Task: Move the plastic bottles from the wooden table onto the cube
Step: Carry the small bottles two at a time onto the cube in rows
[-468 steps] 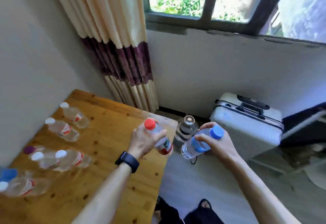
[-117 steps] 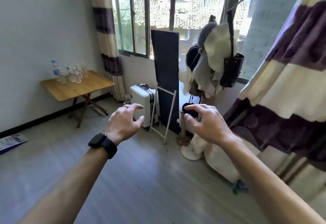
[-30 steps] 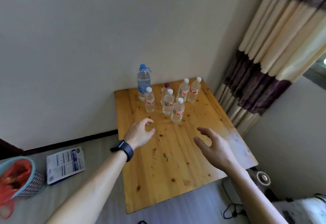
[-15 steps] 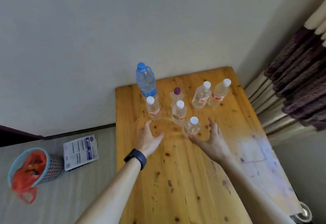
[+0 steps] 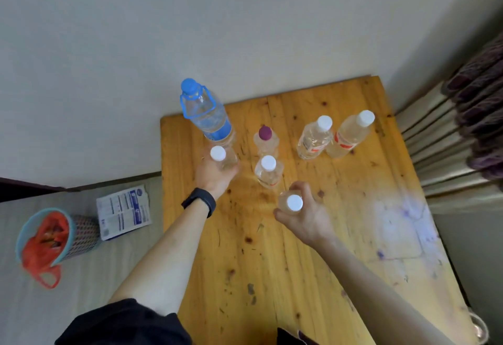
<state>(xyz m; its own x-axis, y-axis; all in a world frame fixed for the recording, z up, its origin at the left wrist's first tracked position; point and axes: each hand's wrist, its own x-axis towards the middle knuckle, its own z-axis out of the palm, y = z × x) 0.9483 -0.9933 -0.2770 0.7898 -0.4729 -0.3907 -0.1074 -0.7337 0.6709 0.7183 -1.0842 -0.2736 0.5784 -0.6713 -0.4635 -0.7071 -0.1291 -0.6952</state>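
The wooden table (image 5: pixel 299 263) is flat and yellow-brown, with dark knots and a pale scuffed patch. The big bottle (image 5: pixel 206 116) stands at its back edge, clear plastic with a blue cap and a loop handle. Smaller clear ones stand free: a purple-capped bottle (image 5: pixel 265 138), a middle bottle (image 5: pixel 268 172) and a white-capped pair (image 5: pixel 314 138). My left hand (image 5: pixel 215 176) curls round the left bottle (image 5: pixel 221 158). My right hand (image 5: pixel 304 217) wraps the near bottle (image 5: pixel 292 203).

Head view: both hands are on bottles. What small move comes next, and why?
Probably lift both straight up: the left hand grips the leftmost white-capped bottle, the right hand grips the nearest bottle, and both seem to stand on the wooden table.
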